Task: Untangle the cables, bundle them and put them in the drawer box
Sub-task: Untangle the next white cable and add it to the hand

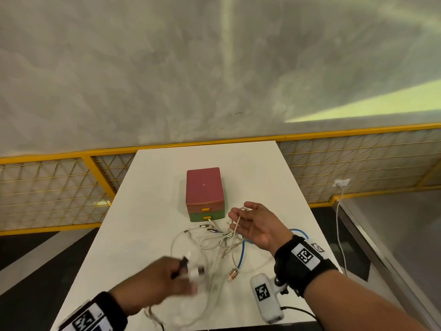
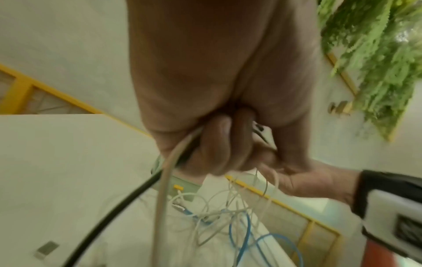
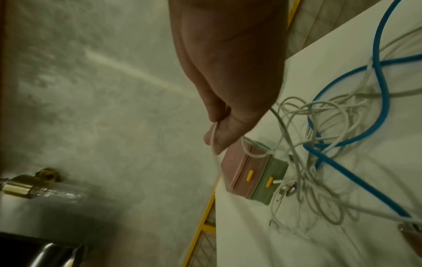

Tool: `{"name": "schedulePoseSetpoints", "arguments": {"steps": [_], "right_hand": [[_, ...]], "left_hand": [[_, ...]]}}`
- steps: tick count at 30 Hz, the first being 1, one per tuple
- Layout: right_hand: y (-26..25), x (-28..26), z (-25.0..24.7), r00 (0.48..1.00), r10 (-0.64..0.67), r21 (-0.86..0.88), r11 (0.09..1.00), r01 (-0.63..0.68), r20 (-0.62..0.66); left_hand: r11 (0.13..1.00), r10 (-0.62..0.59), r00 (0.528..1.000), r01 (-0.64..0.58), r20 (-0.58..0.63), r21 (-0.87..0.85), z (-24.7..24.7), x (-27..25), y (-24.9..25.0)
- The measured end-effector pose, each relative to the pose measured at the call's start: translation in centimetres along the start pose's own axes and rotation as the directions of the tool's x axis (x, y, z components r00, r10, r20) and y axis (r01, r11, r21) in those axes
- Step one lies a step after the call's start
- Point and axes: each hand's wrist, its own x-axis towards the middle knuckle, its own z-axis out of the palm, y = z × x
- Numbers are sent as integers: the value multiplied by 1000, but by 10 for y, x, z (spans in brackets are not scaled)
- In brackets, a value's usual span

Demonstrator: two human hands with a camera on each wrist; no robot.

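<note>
A tangle of thin white cables (image 1: 214, 240) with a blue cable (image 1: 242, 254) lies on the white table (image 1: 152, 199), in front of the drawer box (image 1: 205, 194). The box has a red top and a green lower drawer with yellow handles; both drawers are closed. My left hand (image 1: 183, 271), blurred, is low over the near table and grips a black cable (image 2: 109, 207) and a white cable (image 2: 162, 189) by their plug ends. My right hand (image 1: 238, 216) is raised just right of the box and pinches a loop of thin white cable (image 3: 213, 137) between thumb and fingers.
A loose metal USB plug (image 1: 232, 274) lies at the near side of the tangle. A yellow mesh fence (image 1: 59, 192) runs behind the table, with dark floor on both sides. Another white cable hangs from a wall socket (image 1: 341, 182) at the right. A small grey block (image 2: 45, 250) lies on the table.
</note>
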Motion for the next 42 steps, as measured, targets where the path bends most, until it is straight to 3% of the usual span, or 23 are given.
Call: {"name": "schedulePoseSetpoints", "arguments": {"steps": [2,4,8,12,14,17,19,21,24,26,29,31,33,36,39,42], "right_hand": [[7,-7,3,999,21,-3,1000,-21,38],[16,-15,8,996,43,-8,999,-42,84],[28,-30,20,986,73,-50,997,-66,149],[22,-40,22,981,57,-149,988,-29,184],[18,-41,18,983,54,-246,969,-9,177],[13,-36,12,988,51,-231,973,-16,144],[12,-34,10,987,73,-211,977,-41,144],[12,-33,8,988,52,-213,977,-20,145],[4,-31,2,995,-31,-193,980,50,97],[-1,-28,-6,992,-117,-366,921,129,56],[1,-24,-26,979,-203,-781,608,141,19],[12,-17,-42,996,-85,-902,432,7,-33],[27,-11,-57,989,74,-941,306,-142,-125],[53,-1,-70,971,193,-933,302,-196,-142],[69,3,-70,990,80,-946,295,-133,-114],[72,5,-64,996,31,-908,408,-93,-88]], "left_hand": [[960,-25,949,-65,-314,-273,3,16,-3],[927,11,879,-188,-477,-325,9,30,10],[940,169,842,-295,-512,-174,35,51,30],[936,184,795,-321,-578,-142,48,56,31],[938,194,823,-315,-533,-146,46,51,29],[949,206,931,-266,-301,-172,39,39,27],[958,183,964,-219,-192,-187,31,30,26],[972,183,982,-188,-44,-143,21,19,25],[988,139,967,-151,211,42,16,3,24],[969,71,961,-130,268,211,18,-3,19],[913,18,961,-128,275,387,25,-2,8],[900,26,972,-124,233,417,30,0,2],[956,47,977,-105,210,275,35,4,-1],[988,92,991,-104,99,116,36,12,-3],[990,138,989,-137,-45,15,39,19,1],[988,123,980,-136,-159,-72,39,21,10]]}}
